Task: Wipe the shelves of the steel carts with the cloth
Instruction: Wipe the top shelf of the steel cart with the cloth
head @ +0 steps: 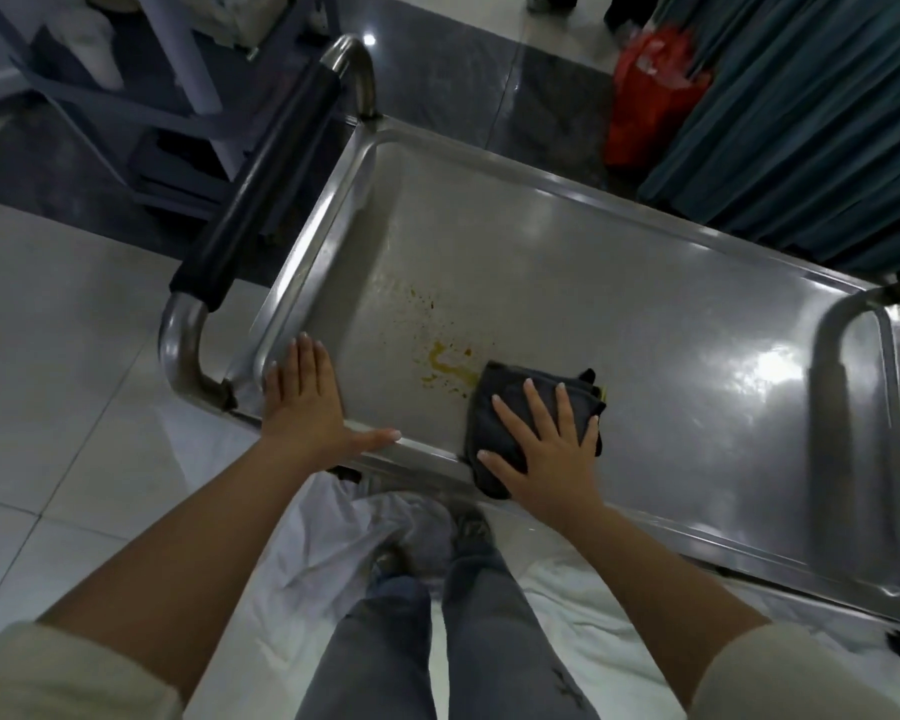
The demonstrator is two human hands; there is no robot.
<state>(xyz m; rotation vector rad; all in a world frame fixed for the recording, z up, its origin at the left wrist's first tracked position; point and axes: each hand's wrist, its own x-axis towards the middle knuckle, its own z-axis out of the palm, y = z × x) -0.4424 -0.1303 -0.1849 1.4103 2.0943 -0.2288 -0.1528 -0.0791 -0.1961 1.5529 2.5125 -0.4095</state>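
A steel cart's top shelf [619, 304] fills the middle of the head view, with a raised rim all round. A yellow stain [445, 363] with scattered specks lies on it near the front left. A folded dark cloth [500, 407] sits just right of the stain at the front rim. My right hand [546, 444] presses flat on the cloth with fingers spread. My left hand [307, 402] rests flat on the shelf's front left corner, thumb lying along the front rim.
The cart's push handle [261, 184] with black padding stands at the left end. A second steel handle loop [848, 356] rises at the right end. A blue-grey rack [141, 90] stands behind left; green curtains [801, 116] and a red bag [650, 90] behind right. White sheeting [302, 543] covers the floor by my legs.
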